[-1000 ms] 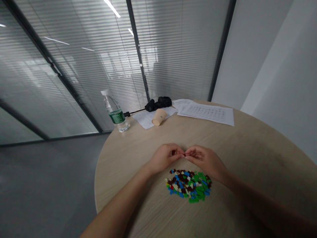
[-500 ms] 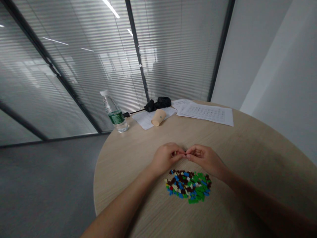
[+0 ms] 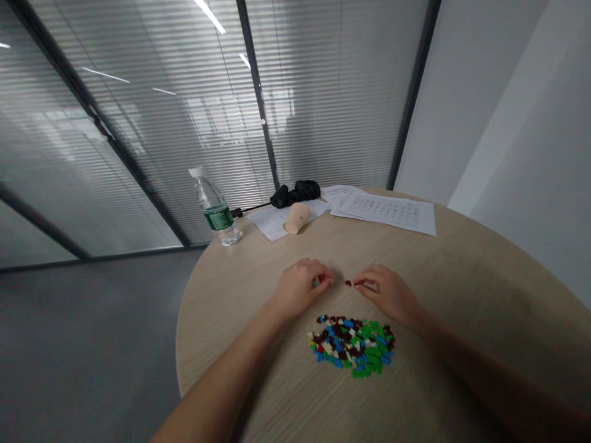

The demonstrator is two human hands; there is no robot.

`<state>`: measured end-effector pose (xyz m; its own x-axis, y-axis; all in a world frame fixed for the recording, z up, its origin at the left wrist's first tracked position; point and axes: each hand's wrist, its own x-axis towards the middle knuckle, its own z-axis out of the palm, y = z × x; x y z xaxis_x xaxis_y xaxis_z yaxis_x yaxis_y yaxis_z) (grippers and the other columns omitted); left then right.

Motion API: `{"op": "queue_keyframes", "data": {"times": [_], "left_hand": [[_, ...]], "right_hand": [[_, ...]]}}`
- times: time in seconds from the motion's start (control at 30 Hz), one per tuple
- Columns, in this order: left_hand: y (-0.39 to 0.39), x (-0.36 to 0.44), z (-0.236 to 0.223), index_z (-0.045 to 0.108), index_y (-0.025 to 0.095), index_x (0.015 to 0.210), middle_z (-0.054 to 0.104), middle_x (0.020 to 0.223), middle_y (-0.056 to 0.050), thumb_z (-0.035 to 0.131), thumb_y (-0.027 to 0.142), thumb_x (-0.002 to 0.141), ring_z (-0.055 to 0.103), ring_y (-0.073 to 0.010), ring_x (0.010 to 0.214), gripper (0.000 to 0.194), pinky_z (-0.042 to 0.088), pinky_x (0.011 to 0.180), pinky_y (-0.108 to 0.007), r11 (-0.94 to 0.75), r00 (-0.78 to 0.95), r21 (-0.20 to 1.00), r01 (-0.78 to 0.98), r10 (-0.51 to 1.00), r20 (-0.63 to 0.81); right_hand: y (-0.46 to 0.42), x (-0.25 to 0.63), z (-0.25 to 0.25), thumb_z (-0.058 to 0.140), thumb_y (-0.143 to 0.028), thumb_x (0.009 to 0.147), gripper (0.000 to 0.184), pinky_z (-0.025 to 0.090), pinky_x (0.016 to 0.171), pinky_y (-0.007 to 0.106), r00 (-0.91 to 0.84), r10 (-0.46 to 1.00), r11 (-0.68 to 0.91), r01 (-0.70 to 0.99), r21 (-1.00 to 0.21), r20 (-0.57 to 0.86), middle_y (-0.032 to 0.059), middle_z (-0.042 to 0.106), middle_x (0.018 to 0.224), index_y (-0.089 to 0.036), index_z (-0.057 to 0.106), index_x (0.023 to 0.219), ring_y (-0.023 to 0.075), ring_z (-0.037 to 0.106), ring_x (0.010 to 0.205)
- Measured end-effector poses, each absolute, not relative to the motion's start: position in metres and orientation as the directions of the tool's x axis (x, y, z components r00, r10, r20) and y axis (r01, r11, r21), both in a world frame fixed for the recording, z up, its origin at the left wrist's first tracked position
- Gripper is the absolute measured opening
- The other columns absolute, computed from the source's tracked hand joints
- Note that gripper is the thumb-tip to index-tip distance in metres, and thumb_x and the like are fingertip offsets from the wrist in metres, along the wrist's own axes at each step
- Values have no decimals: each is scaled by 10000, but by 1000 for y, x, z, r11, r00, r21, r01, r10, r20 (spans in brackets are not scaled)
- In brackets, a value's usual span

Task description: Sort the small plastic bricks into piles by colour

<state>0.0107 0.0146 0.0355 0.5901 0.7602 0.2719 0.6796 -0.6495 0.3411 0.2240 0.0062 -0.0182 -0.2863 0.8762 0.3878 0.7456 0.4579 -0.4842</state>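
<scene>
While pinching tiny pieces, left hand point(image 3: 302, 288) curled around small green brick point(image 3: 315, 282), right hand point(image 3: 385, 294) gripping dark brown brick point(image 3: 348, 283) at fingertips, hands apart, just beyond colorful brick pile point(image 3: 351, 346) on round wooden table point(image 3: 484, 295).

The left forearm point(image 3: 217, 375) and right forearm point(image 3: 484, 363) stretched forward, with the left hand point(image 3: 302, 288) and right hand point(image 3: 388, 294) just apart, each curled into a small pinch.

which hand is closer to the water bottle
Left. The left hand is nearer the plastic water bottle, which stands ahead of it and off to its left; the right hand is farther off, beyond the left hand.
</scene>
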Motion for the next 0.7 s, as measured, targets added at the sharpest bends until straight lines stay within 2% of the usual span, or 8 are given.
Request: {"op": "queue_keyframes", "data": {"times": [0.37, 0.5, 0.7], "left_hand": [[16, 7, 35, 642, 194, 840, 626, 789, -23, 490, 249, 851, 554, -158, 783, 163, 400, 689, -259, -703, 659, 297, 647, 711, 245], [16, 6, 33, 643, 194, 871, 632, 809, -25, 495, 239, 843, 559, -160, 790, 157, 399, 696, -256, -721, 693, 272, 638, 691, 205], [15, 7, 34, 646, 192, 857, 628, 801, -27, 480, 230, 839, 560, -154, 778, 171, 400, 688, -248, -722, 702, 260, 641, 689, 181]], "right_hand": [[8, 222, -20, 552, -196, 796, 166, 468, 722, 300, -269, 885, 448, 711, -541, 379, 55, 652, 853, -207, 689, 887, 175, 601, 783], [8, 224, -20, 567, -192, 776, 112, 462, 645, 281, -239, 900, 411, 742, -530, 364, 49, 643, 790, -182, 661, 836, 162, 591, 699], [9, 221, -21, 557, -184, 784, 104, 452, 663, 291, -256, 895, 423, 746, -515, 365, 46, 630, 769, -175, 657, 808, 171, 572, 723]]}}
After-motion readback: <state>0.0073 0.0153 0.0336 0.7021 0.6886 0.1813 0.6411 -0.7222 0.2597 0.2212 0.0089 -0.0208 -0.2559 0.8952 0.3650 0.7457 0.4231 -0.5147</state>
